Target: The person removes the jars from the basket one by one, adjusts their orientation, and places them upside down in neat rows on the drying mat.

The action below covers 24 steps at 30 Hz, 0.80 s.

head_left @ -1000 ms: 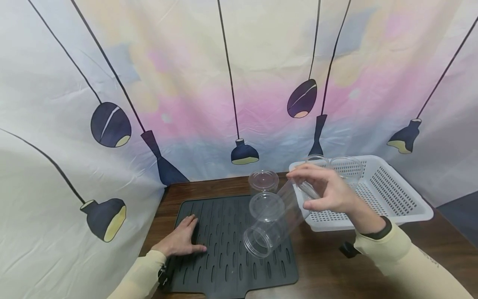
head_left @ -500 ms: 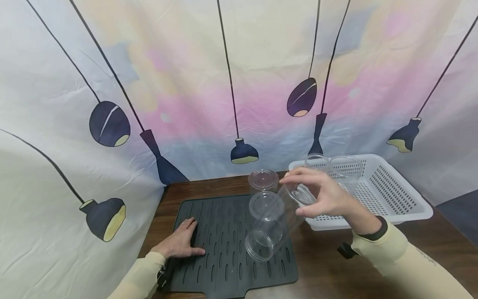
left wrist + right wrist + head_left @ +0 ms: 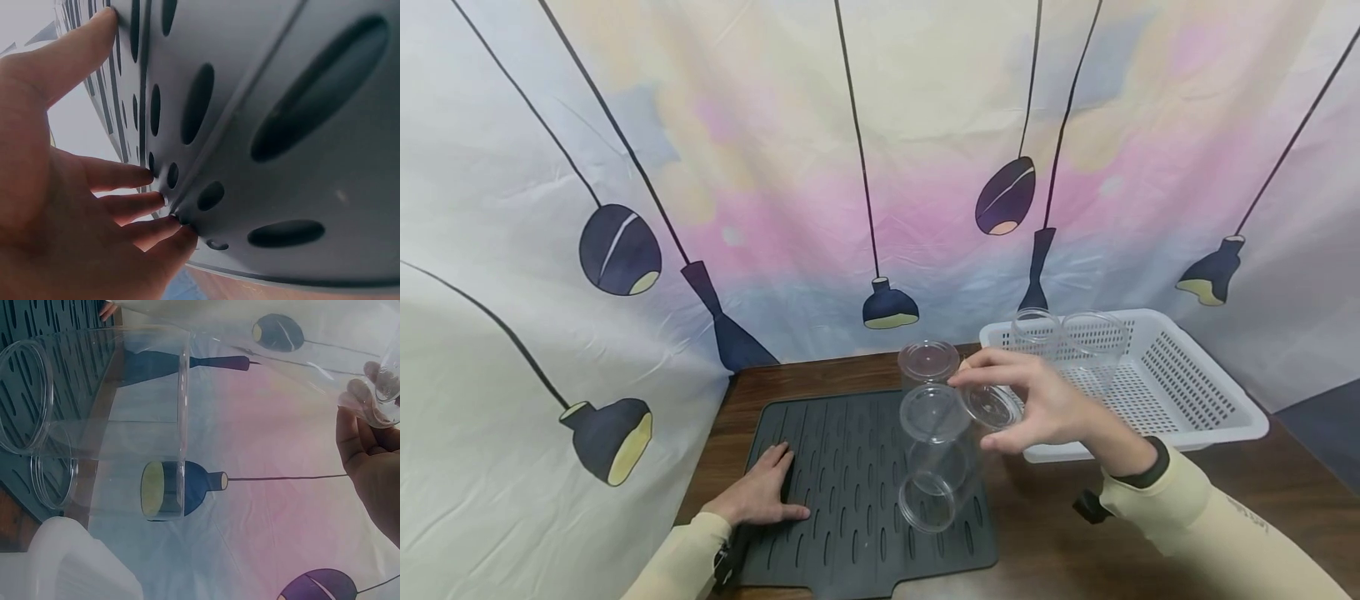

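My right hand (image 3: 1037, 400) grips a clear plastic jar (image 3: 953, 475) by its near end, with fingers and thumb spread around it. The jar is tilted, its far end low over the dark ribbed mat (image 3: 842, 467). Two similar clear jars stand upright just behind it, a front jar (image 3: 934, 412) and a back jar (image 3: 928, 361). In the right wrist view the right hand (image 3: 369, 447) holds the jar at the upper right. My left hand (image 3: 760, 492) rests at the mat's left side, thumb apart; in the left wrist view its fingertips (image 3: 178, 234) touch the mat's slotted surface.
A white perforated basket (image 3: 1213, 367) stands at the back right of the brown wooden table (image 3: 1045, 533). Two clear jars (image 3: 1093, 337) are inside its left part. A fabric backdrop (image 3: 790, 167) printed with dark lamps hangs behind the table.
My right hand has moved left and toward me with the jar. The jar has tipped more upright, its lower end coming slightly nearer. The left hand has stayed nearly still on the mat.
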Each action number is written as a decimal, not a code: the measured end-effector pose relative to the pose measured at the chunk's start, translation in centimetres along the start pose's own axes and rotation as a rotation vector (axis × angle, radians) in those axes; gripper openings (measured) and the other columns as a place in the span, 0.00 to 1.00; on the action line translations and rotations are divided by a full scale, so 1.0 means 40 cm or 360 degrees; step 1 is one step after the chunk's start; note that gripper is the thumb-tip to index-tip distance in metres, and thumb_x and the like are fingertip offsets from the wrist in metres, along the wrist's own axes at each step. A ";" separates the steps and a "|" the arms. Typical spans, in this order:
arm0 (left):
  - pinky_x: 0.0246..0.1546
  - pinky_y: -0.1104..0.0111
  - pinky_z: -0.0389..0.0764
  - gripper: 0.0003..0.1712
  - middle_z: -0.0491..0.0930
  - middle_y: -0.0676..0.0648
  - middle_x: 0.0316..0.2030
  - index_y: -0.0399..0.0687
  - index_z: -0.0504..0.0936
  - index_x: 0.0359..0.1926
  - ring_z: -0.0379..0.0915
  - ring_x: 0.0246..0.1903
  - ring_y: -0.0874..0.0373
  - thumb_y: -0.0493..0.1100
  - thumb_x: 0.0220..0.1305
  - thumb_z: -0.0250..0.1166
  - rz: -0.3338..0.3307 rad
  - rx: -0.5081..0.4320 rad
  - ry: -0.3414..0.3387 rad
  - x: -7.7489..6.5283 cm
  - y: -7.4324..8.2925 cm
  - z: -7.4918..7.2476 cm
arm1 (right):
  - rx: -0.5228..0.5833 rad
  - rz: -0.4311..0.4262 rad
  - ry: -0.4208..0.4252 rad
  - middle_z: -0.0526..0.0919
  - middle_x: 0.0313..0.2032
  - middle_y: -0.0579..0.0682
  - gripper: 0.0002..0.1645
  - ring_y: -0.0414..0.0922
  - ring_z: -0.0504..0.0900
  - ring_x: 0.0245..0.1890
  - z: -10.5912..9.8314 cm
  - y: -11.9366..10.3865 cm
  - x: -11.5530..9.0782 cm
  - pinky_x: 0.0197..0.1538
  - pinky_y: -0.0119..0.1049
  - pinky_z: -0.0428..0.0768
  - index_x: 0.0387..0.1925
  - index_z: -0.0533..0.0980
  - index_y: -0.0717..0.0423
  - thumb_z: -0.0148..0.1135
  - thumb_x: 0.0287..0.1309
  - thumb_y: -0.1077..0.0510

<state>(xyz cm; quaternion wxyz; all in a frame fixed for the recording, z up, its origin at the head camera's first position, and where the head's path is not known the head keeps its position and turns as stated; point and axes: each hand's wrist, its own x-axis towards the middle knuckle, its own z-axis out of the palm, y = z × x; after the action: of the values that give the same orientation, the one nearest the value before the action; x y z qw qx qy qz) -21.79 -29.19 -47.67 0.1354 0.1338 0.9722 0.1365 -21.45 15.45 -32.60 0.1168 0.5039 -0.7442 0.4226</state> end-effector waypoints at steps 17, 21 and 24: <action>0.66 0.41 0.58 0.60 0.51 0.31 0.73 0.28 0.61 0.69 0.44 0.73 0.32 0.65 0.48 0.73 0.0008 -0.0023 0.0005 -0.006 -0.007 0.011 | -0.0110 -0.0199 -0.0004 0.79 0.49 0.44 0.34 0.39 0.76 0.45 0.022 0.011 0.001 0.43 0.35 0.79 0.56 0.79 0.47 0.76 0.45 0.43; 0.67 0.41 0.58 0.60 0.51 0.31 0.73 0.28 0.61 0.70 0.43 0.73 0.32 0.65 0.49 0.73 0.0004 -0.0026 0.0003 -0.005 -0.007 0.009 | -0.0129 -0.0204 -0.0005 0.79 0.49 0.44 0.34 0.38 0.76 0.45 0.026 0.010 0.002 0.43 0.33 0.79 0.55 0.80 0.46 0.76 0.45 0.42; 0.67 0.41 0.58 0.60 0.51 0.31 0.73 0.29 0.61 0.70 0.43 0.73 0.33 0.65 0.49 0.73 -0.0003 -0.0022 0.0000 -0.006 -0.004 0.006 | -0.0122 -0.0178 -0.0024 0.78 0.49 0.44 0.34 0.39 0.76 0.46 0.029 0.007 0.003 0.43 0.33 0.79 0.55 0.80 0.48 0.76 0.44 0.43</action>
<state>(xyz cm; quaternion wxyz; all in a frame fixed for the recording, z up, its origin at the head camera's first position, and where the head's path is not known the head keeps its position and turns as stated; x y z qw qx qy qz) -21.51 -29.34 -47.89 0.1365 0.1319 0.9713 0.1431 -21.46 14.53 -33.37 0.1539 0.5429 -0.7315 0.3827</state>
